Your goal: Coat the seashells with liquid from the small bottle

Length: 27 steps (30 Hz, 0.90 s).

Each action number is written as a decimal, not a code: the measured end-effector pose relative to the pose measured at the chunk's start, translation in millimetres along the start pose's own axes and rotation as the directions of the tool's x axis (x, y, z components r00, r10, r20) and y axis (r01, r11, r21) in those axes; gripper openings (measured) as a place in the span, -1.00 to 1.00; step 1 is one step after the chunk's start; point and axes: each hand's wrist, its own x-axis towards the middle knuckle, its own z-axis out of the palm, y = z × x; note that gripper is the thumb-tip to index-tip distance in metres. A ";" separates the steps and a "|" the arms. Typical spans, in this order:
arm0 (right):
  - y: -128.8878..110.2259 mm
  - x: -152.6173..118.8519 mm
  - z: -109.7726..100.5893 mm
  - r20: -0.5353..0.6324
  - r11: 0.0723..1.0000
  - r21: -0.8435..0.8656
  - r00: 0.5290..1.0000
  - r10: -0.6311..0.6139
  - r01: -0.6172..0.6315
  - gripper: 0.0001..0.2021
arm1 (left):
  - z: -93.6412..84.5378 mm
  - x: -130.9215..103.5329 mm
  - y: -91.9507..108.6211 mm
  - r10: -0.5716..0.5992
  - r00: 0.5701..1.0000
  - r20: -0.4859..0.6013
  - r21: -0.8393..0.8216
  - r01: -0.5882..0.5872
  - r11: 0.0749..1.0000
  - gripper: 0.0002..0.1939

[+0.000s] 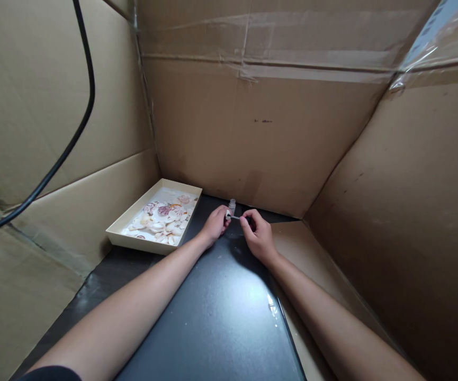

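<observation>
My left hand [215, 225] is closed around a small white piece [227, 212] that looks like a shell, with a dark spot on it; the fingers cover most of it. Opposite it, my right hand [257, 233] pinches a small applicator brush [235, 217] with a thin pale stem and a dark end inside the fingers. The stem points left, and its tip meets or nearly meets the white piece. Just behind my left fingertips stands a small clear bottle [232, 203], upright near the back wall.
A cream tray [133, 243] holding several seashells [164, 210] lies left of my hands on the dark glossy tabletop [208, 317]. Cardboard walls [229, 132] close in the back and both sides. A flat cardboard sheet [304, 248] lies at right. A black cable [88, 106] hangs at upper left.
</observation>
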 end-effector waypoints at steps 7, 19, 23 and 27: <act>-0.1 -0.3 0.3 -0.012 1.000 -0.010 1.000 0.006 -0.006 -0.82 | 0.8 -1.1 2.0 -0.014 1.000 0.008 0.011 0.014 1.000 -0.84; -2.8 -0.4 0.4 0.005 0.999 -0.027 1.000 0.022 -0.022 -0.80 | 0.0 0.0 -0.1 -0.010 1.000 0.021 0.028 0.010 1.000 -0.84; -1.7 -0.1 0.5 -0.044 0.999 -0.030 0.998 0.035 -0.037 -0.81 | 0.0 -0.2 0.4 -0.011 1.000 0.029 0.028 0.010 1.000 -0.84; -1.2 -0.2 0.5 -0.007 0.999 -0.031 1.000 0.010 -0.010 -0.82 | -0.1 -0.4 1.2 0.005 1.000 0.023 0.036 -0.005 0.999 -0.87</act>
